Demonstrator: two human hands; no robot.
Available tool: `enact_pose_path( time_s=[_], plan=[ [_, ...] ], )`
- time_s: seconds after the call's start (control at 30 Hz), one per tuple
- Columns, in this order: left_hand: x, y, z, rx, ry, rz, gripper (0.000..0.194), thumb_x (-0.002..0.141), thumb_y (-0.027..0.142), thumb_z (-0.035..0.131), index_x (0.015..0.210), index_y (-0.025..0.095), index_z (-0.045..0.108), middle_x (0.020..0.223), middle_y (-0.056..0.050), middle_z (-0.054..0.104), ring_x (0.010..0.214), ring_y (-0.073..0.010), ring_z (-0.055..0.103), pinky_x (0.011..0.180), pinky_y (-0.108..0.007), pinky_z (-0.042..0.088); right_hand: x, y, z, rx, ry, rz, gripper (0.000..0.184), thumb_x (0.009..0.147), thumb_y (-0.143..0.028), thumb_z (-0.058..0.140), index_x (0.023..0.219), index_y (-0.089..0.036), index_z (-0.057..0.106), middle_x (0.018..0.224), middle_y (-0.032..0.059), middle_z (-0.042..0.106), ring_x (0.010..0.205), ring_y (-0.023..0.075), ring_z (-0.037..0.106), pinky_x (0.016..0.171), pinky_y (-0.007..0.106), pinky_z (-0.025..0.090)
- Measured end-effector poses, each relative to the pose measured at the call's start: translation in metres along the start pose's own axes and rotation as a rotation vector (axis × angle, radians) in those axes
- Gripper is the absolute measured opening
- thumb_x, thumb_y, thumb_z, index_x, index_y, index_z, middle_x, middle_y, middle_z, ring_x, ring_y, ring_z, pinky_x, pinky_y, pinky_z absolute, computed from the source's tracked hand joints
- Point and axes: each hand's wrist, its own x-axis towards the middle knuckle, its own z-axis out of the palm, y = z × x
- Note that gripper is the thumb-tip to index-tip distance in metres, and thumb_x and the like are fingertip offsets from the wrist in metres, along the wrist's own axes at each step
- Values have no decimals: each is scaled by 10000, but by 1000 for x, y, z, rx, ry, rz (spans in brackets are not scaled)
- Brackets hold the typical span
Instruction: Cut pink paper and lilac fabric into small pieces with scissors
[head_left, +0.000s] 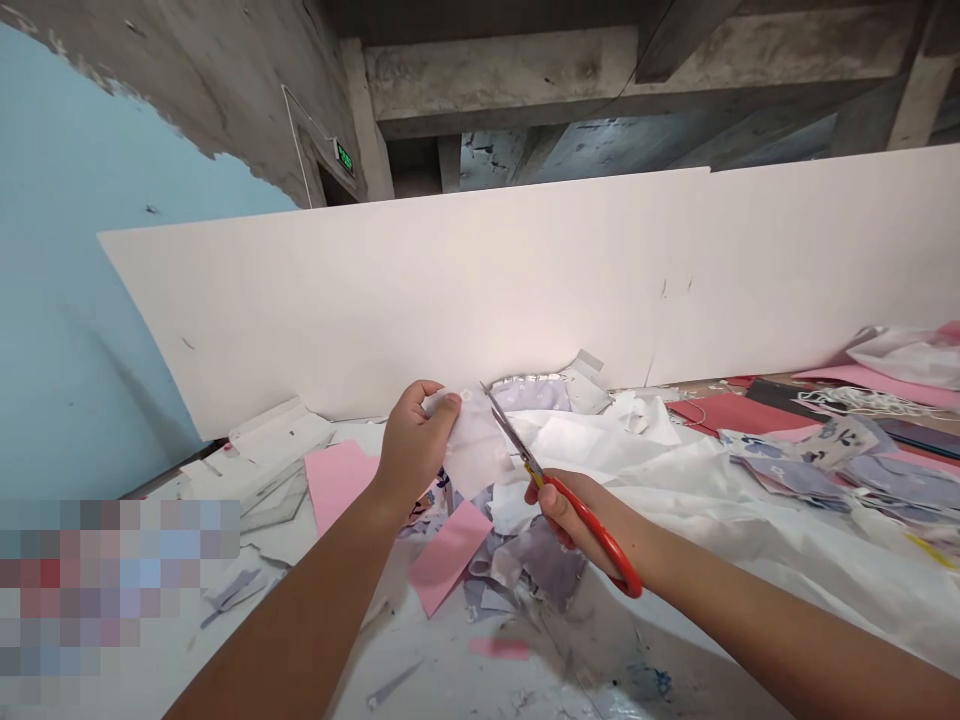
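Observation:
My left hand (pixel 415 440) is closed in a pinch on a small piece of white fabric (pixel 476 450), held up above the table. My right hand (pixel 581 515) grips red-handled scissors (pixel 559 490). Their metal blades point up and away, with the tips at the right edge of the white piece. Under both hands lie pink paper pieces (pixel 450 555) and grey-lilac fabric scraps (pixel 544 565) on the white table (pixel 315 650).
A long white board (pixel 525 290) stands upright along the back of the table. Crumpled white sheeting (pixel 750 510) covers the right side. Red and pink sheets (pixel 724 410), printed fabric pieces (pixel 832 450) and white cords (pixel 862 402) lie at the far right. A blue wall rises at left.

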Motion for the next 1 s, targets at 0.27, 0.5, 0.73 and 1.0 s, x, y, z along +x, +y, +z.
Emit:
enact_pose_path(
  time_s=[0.27,0.5,0.73,1.0],
  plan=[
    [-10,12,0,124,42,36,235,677,437,526,768,221,511,416,79,363,352,-75,317,341,-179,238,-2,-8,1,-34,15,-5,563,754,-654,227,801,-176,520,564,-7,447,526,139,434,503,262,359],
    [-13,10,3,127,-23,38,254,699,458,503,794,222,500,450,70,382,376,-79,335,357,-183,247,-1,-3,4,-68,31,-9,546,774,-637,186,737,-187,492,570,-5,450,528,147,451,506,271,362],
    [-14,11,4,131,-25,39,236,702,449,503,779,226,494,426,78,334,367,-74,298,349,-177,230,0,-1,6,-95,61,1,571,779,-636,145,720,-187,494,512,-4,469,497,151,450,503,282,349],
    [-15,9,6,127,-39,50,233,704,445,500,773,222,491,454,66,395,381,-81,351,361,-181,245,2,2,9,-36,79,19,574,769,-648,163,729,-184,498,476,-11,462,455,139,431,472,274,336]
  ],
)
